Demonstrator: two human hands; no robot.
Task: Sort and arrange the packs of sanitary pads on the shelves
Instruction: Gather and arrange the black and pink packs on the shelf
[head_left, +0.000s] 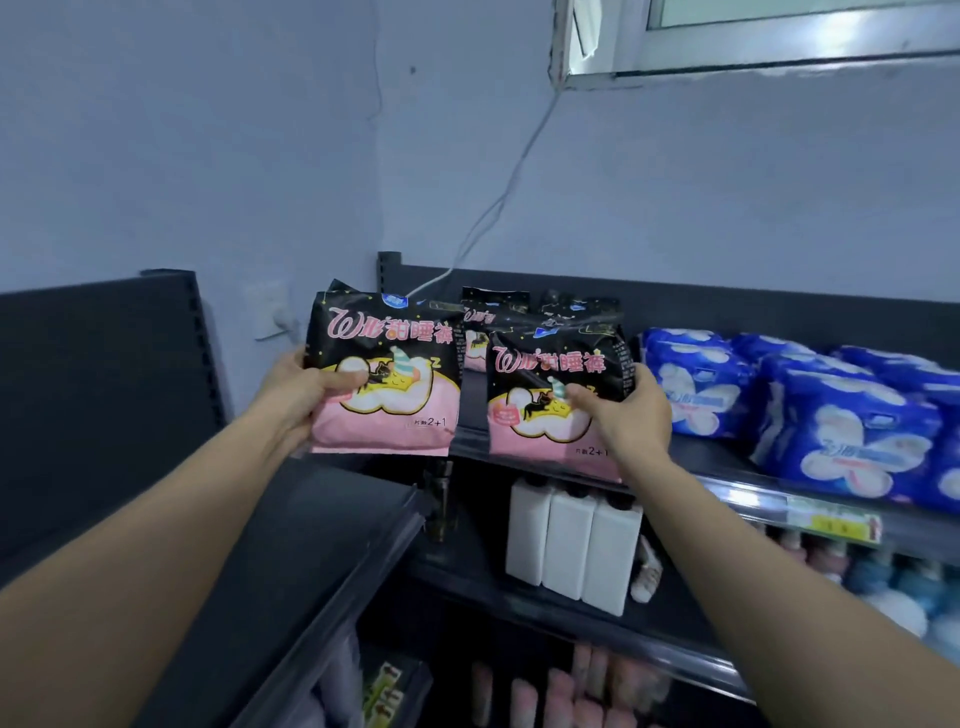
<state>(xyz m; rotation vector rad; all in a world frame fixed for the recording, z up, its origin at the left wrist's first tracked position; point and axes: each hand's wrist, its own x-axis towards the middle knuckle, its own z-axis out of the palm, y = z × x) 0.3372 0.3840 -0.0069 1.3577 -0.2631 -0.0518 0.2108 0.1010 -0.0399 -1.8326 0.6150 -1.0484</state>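
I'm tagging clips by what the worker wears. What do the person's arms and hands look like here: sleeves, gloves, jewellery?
The left forearm and right forearm are bare as far as the view shows; no sleeve appears. The left hand and right hand wear no gloves. No watch, bracelet or ring shows on the visible sides.

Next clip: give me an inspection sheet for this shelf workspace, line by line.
Surface: dark metal top shelf, partly stocked.
Job's things: left black-and-pink pad pack and right black-and-pink pad pack, both held; more black packs behind; blue-and-white packs to the right.
Clutter: nothing seen.
Hands: left hand grips the left pack; right hand grips the right pack.
Cables: thin white cable runs down the wall to behind the packs.
Surroundings: white bottles on the shelf below; window above.
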